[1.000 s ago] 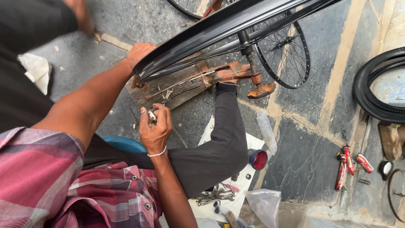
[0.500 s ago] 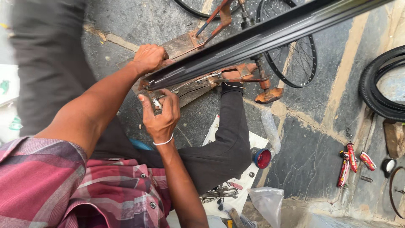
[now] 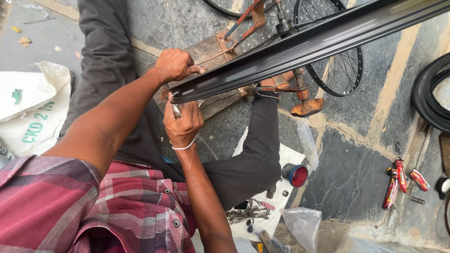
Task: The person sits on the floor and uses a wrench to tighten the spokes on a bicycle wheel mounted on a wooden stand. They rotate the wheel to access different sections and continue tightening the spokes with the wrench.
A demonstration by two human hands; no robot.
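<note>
A black bicycle rim [image 3: 300,47] runs slantwise across the top of the head view, over a worn wooden board [image 3: 206,51]. My left hand [image 3: 176,65] grips the rim's near end from above. Just under that end, my right hand [image 3: 183,124] is closed on a small metal tool [image 3: 176,110], whose tip touches the rim. There is a white band on my right wrist. My leg in dark trousers stretches under the rim to a sandalled foot [image 3: 304,105].
A spoked wheel [image 3: 340,70] lies behind the rim. A black tyre [image 3: 429,96] sits at the right edge and red wrappers [image 3: 398,180] below it. A white sack [image 3: 33,117] lies left. Loose tools [image 3: 246,213] on white cloth, a red-and-blue tin [image 3: 296,175] and a plastic bag [image 3: 300,225] lie near my knee.
My right hand has risen with the metal tool from below the rim to its near end. My left hand has stayed on the rim. The view has moved closer.
</note>
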